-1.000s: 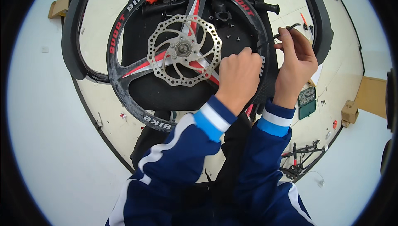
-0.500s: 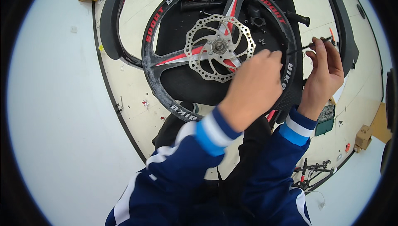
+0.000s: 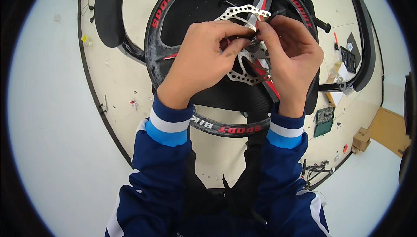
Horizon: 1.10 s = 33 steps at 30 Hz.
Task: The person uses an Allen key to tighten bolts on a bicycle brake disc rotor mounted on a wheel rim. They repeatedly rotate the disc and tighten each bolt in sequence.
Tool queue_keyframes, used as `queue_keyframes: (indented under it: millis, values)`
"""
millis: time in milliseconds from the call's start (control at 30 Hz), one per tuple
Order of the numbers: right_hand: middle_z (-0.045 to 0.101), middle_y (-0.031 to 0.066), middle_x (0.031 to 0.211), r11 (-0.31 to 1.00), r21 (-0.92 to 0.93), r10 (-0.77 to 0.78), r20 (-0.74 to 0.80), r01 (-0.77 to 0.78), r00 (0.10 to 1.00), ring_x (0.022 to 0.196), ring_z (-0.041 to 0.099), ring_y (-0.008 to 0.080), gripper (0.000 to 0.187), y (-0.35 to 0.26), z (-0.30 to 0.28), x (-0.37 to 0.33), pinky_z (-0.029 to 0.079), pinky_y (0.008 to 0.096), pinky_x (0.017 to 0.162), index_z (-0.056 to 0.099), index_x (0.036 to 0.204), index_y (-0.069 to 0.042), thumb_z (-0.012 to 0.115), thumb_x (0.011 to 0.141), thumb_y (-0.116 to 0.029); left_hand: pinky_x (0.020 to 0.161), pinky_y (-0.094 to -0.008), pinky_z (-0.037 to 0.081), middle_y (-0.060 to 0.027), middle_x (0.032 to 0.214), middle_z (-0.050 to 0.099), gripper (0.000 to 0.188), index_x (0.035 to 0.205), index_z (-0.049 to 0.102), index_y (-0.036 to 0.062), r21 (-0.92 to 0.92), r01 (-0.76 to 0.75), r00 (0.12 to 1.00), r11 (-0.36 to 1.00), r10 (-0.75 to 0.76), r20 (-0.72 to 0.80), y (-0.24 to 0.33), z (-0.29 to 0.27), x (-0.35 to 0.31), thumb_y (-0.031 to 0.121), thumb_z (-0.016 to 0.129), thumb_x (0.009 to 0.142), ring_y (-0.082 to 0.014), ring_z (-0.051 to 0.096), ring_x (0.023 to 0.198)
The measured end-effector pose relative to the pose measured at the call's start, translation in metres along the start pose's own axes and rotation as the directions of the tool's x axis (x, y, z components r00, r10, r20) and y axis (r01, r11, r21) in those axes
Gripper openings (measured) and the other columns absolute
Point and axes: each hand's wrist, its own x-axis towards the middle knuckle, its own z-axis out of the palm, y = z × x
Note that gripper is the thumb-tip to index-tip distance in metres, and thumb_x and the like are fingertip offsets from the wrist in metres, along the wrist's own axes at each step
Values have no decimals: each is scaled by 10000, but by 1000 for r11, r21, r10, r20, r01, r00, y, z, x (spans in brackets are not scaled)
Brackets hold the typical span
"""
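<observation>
Two hands meet over the hub of a bicycle wheel.

A black tyre (image 3: 108,15) lies at the left of the round cream table (image 3: 117,85). The left hand (image 3: 204,58) curls over the silver brake disc (image 3: 243,78) at the middle of the black wheel (image 3: 152,50) — fingertips pinched on something small, too hidden to name. The right hand (image 3: 291,54) pinches beside it, fingers touching the left's. A green case (image 3: 323,121) lies to the right.
</observation>
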Motion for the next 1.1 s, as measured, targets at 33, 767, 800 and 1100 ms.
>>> queue_keyframes:
  millis: [33,767,800,1100]
  values:
    - [730,85,921,1000,-8,-15,7,15,1000,814,706,127,169,1,1,-1,572,233,732,713,986,56,775,842,-7,761,-265,551,-135,950,752,211,1105,725,-42,1,-16,1000,1000,16,-10,-3,2,-1,-15,658,907,-173,721,864]
    - [764,92,899,986,-40,-149,205,160,967,794,715,122,170,-2,-8,0,551,235,739,750,1000,41,751,836,-6,563,-243,423,-60,732,663,134,914,753,-21,72,-126,978,989,136,-157,-11,12,-3,34,788,798,-102,549,617]
    - [763,89,891,993,-32,-108,168,115,980,783,714,121,174,-3,-5,-2,551,235,731,753,998,40,761,831,-11,557,-240,419,-51,728,661,149,911,752,-19,71,-129,974,989,140,-178,-13,13,-2,45,803,787,-95,544,612]
    - [755,136,1030,968,-154,-162,225,199,961,930,716,177,228,-2,-12,0,564,282,837,719,1113,61,708,901,-21,663,-236,498,-64,826,708,174,961,748,-16,24,-164,981,986,166,-103,-14,5,1,52,798,809,-111,626,709]
